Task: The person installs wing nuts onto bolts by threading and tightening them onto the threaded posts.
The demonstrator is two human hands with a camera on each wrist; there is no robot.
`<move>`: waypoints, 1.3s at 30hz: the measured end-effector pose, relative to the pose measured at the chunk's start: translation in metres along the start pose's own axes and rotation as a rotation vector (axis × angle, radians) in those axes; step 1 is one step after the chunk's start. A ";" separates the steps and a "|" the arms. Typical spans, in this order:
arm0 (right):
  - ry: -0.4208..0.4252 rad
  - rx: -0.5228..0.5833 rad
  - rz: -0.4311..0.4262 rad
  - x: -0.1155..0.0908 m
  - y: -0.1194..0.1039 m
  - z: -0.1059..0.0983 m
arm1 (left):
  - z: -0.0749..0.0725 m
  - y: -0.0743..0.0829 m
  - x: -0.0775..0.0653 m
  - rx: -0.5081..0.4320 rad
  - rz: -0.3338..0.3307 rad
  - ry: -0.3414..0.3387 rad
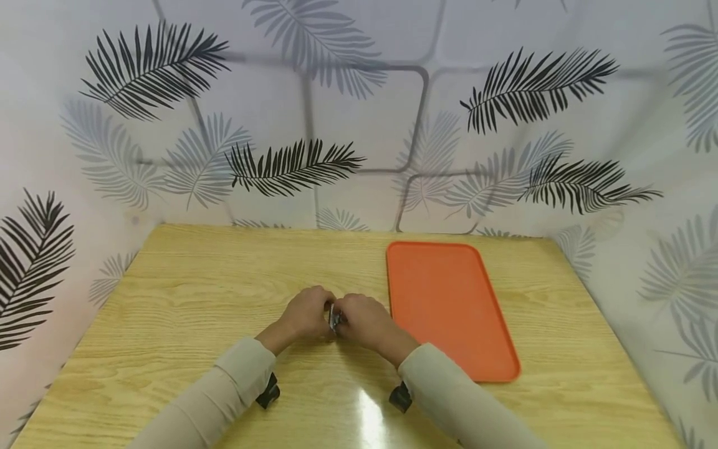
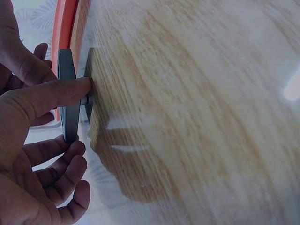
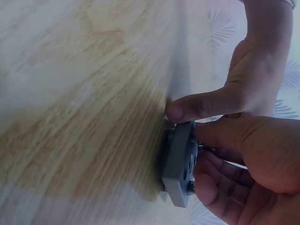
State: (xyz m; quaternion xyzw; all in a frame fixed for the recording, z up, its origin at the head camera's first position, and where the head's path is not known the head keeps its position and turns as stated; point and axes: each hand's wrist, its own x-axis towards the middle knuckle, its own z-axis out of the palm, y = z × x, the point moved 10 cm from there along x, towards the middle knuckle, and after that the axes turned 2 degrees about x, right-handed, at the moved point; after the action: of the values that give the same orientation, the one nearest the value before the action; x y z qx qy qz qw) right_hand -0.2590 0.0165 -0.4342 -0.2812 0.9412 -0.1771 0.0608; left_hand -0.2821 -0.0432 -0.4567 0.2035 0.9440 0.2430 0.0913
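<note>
A small grey metal plate (image 3: 177, 164) with holes and short screws stands on edge between both hands, at mid-table in the head view. My left hand (image 1: 305, 315) pinches it by its edges, thumb on one side and fingertips on the other. From the other side my right hand (image 1: 367, 321) reaches in. Its thumb and fingertips close around a small screw (image 3: 206, 148) on the plate's face, partly hidden by them. Another screw end (image 3: 191, 187) sticks out lower down. In the left wrist view the plate (image 2: 70, 112) appears as a thin dark slab.
An orange tray (image 1: 449, 305) lies on the wooden table (image 1: 224, 268), right of the hands. A fabric backdrop with leaf prints (image 1: 359, 112) rises behind and beside the table. Dark wrist cameras (image 1: 269, 393) hang beneath the sleeves.
</note>
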 end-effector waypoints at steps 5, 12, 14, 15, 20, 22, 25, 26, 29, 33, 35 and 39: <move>0.014 -0.043 0.031 -0.001 0.004 0.000 | 0.000 0.000 0.001 0.016 -0.007 0.003; 0.025 -0.004 0.021 -0.004 0.002 -0.015 | 0.001 -0.002 0.003 0.013 -0.032 -0.010; 0.001 0.005 -0.006 -0.003 0.000 -0.015 | 0.001 -0.002 0.003 0.011 -0.029 -0.017; -0.026 0.011 -0.019 -0.002 -0.001 -0.013 | 0.001 -0.001 0.002 0.011 -0.025 -0.019; -0.127 -0.011 -0.044 0.002 -0.003 -0.001 | 0.001 -0.003 0.001 0.018 -0.023 -0.010; -0.112 -0.045 -0.032 0.004 -0.002 -0.001 | 0.001 -0.003 0.001 0.014 -0.021 -0.011; -0.088 -0.076 -0.007 0.006 0.000 -0.002 | 0.002 -0.003 0.002 0.005 -0.024 -0.019; -0.085 -0.075 0.002 0.006 0.001 -0.003 | 0.003 -0.003 0.002 0.006 -0.027 -0.020; -0.082 -0.064 0.010 0.004 0.003 -0.003 | 0.003 -0.003 0.002 0.004 -0.026 -0.018; -0.079 -0.054 -0.012 0.001 0.002 -0.005 | 0.001 -0.001 0.003 0.006 -0.009 -0.003; -0.073 -0.043 -0.031 0.000 0.000 -0.009 | 0.001 -0.001 0.002 0.013 -0.014 0.002; -0.102 0.014 -0.070 -0.002 -0.006 -0.012 | 0.003 0.000 0.002 -0.006 -0.023 -0.016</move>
State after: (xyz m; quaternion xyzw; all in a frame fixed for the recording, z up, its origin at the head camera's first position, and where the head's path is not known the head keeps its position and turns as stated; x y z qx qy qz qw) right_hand -0.2567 0.0170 -0.4207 -0.3221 0.9252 -0.1712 0.1047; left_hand -0.2835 -0.0412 -0.4599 0.1942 0.9449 0.2431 0.1020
